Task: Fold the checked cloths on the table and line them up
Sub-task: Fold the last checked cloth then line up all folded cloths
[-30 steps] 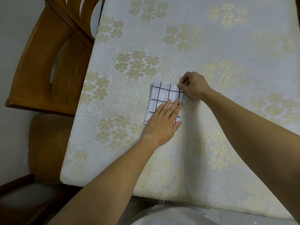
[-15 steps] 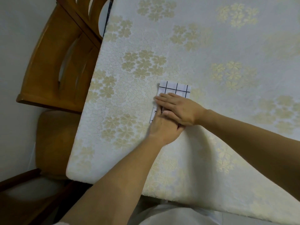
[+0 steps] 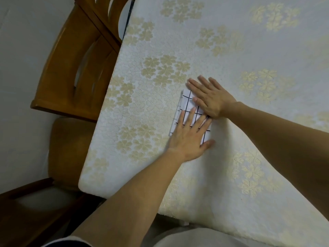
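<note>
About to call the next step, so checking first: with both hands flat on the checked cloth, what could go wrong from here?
Once the left hand and right hand lift, the folded checked cloth may spring open. A lower layer seems to peek out along its left edge, so the fold may set uneven. No other cloth is in view to align against.

no text, labels or numbers legible

Both hands (image 3: 188,139) hide most of the checked cloth (image 3: 186,106)
</note>
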The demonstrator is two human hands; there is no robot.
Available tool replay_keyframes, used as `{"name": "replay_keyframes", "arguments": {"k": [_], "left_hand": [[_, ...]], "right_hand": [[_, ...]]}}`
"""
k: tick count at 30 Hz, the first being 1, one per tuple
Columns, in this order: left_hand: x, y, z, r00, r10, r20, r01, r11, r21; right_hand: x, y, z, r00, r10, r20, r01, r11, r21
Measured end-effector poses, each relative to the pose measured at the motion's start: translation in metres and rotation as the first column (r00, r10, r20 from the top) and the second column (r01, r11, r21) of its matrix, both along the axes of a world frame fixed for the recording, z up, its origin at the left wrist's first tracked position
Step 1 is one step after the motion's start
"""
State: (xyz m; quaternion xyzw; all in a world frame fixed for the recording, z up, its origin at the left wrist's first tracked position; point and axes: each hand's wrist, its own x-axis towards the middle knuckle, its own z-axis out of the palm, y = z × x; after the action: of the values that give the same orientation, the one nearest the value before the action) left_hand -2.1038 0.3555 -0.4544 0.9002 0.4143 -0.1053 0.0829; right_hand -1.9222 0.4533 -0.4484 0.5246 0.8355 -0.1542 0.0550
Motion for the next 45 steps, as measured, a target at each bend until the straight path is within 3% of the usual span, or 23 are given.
{"name": "replay_keyframes", "arguments": {"k": [2, 3, 5, 6, 7, 9, 11, 14, 16, 21, 32, 34, 38, 39, 42, 43, 45], "left_hand": [[0.0, -0.002, 0.003, 0.996, 0.021, 0.084, -0.018, 0.999, -0.034], [-0.001, -0.003, 0.005, 0.977, 0.071, 0.2, -0.057, 0.995, -0.076], [-0.003, -0.004, 0.012, 0.811, 0.25, 0.53, -0.193, 0.968, -0.161], [-0.004, -0.004, 0.014, 0.711, 0.289, 0.641, -0.271, 0.954, -0.129], [-0.003, -0.004, 0.014, 0.673, 0.308, 0.672, -0.352, 0.933, -0.075], [0.0, -0.003, 0.014, 0.723, 0.354, 0.594, -0.434, 0.901, -0.008], [0.006, -0.003, 0.013, 0.766, 0.409, 0.496, -0.44, 0.896, -0.06], [0.008, -0.001, 0.005, 0.806, 0.467, 0.364, -0.442, 0.884, -0.154], [0.005, -0.004, 0.001, 0.872, 0.429, 0.235, -0.426, 0.902, -0.067], [0.002, -0.005, -0.005, 0.915, 0.388, 0.108, -0.392, 0.92, 0.02], [-0.008, -0.017, 0.004, 0.907, 0.421, 0.004, -0.42, 0.906, -0.058], [-0.018, -0.028, 0.007, 0.916, 0.4, -0.019, -0.4, 0.913, -0.078], [-0.038, -0.04, 0.018, 0.93, 0.366, -0.024, -0.365, 0.918, -0.153], [-0.041, -0.038, 0.021, 0.927, 0.375, 0.013, -0.367, 0.915, -0.167], [-0.037, -0.015, 0.037, 0.87, 0.396, 0.293, -0.378, 0.918, -0.118], [-0.03, 0.001, 0.042, 0.876, 0.337, 0.345, -0.333, 0.94, -0.071], [-0.01, 0.041, 0.05, 0.947, 0.122, 0.297, -0.128, 0.992, 0.001]], "right_hand": [[-0.001, -0.001, 0.0, 1.0, -0.002, 0.007, 0.002, 1.0, -0.016], [-0.002, -0.003, 0.001, 1.0, -0.013, 0.005, 0.013, 1.0, -0.025], [-0.006, -0.007, 0.008, 0.997, -0.063, -0.053, 0.062, 0.998, -0.013], [-0.008, -0.01, 0.013, 0.992, -0.071, -0.104, 0.076, 0.996, 0.042], [-0.01, -0.014, 0.018, 0.987, -0.048, -0.153, 0.067, 0.991, 0.12], [-0.016, -0.023, 0.027, 0.972, 0.091, -0.215, -0.037, 0.969, 0.242], [-0.024, -0.03, 0.029, 0.93, 0.281, -0.238, -0.208, 0.934, 0.289], [-0.03, -0.033, 0.015, 0.865, 0.463, -0.195, -0.418, 0.878, 0.232], [-0.027, -0.031, 0.004, 0.848, 0.506, -0.156, -0.482, 0.859, 0.171], [-0.016, -0.021, -0.005, 0.926, 0.359, -0.12, -0.349, 0.932, 0.098], [-0.01, -0.006, -0.01, 0.976, 0.214, 0.037, -0.216, 0.971, 0.098], [-0.01, -0.007, -0.006, 0.99, 0.135, 0.044, -0.138, 0.987, 0.085], [-0.016, -0.013, 0.0, 0.961, -0.273, -0.043, 0.273, 0.962, 0.014], [-0.018, -0.019, 0.003, 0.901, -0.408, -0.144, 0.411, 0.912, -0.015], [-0.018, -0.054, 0.014, 0.555, -0.705, -0.442, 0.788, 0.615, 0.009], [-0.018, -0.069, 0.017, 0.479, -0.746, -0.463, 0.854, 0.519, 0.048], [-0.025, -0.098, 0.017, 0.414, -0.828, -0.378, 0.901, 0.431, 0.044]]}}
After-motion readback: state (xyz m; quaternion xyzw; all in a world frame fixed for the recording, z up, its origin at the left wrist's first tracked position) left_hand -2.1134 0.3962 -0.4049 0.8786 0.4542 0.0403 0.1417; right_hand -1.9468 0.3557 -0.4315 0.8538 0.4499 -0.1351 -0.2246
